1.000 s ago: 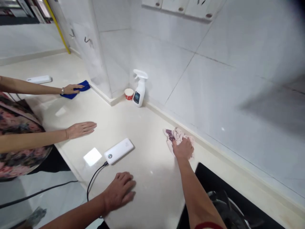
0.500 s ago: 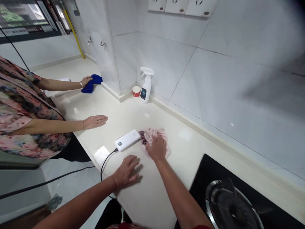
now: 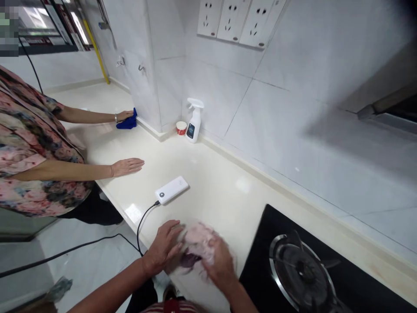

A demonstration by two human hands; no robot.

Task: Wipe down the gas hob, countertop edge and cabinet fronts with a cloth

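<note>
A crumpled pink cloth (image 3: pixel 199 238) with a dark purple patch lies on the cream countertop (image 3: pixel 224 182), smeared by motion. My right hand (image 3: pixel 221 263) is closed on its right side. At the cloth's left edge is my left hand (image 3: pixel 164 243), fingers spread apart; whether it touches the cloth I cannot tell. Beyond my left hand rests a white power bank (image 3: pixel 172 190) with a black cable (image 3: pixel 143 217) plugged into its near end.
A black gas hob (image 3: pixel 257 261) lies to the right. Against the wall stand a white spray bottle (image 3: pixel 194 121) and a small red-and-white tub (image 3: pixel 181 128). At left, another person's hand (image 3: pixel 127 167) lies flat; their other hand presses a blue cloth (image 3: pixel 128 121).
My right hand has drawn the pink cloth away from the power bank, toward me and beside my left hand. The other person's far hand has shifted slightly on the blue cloth.
</note>
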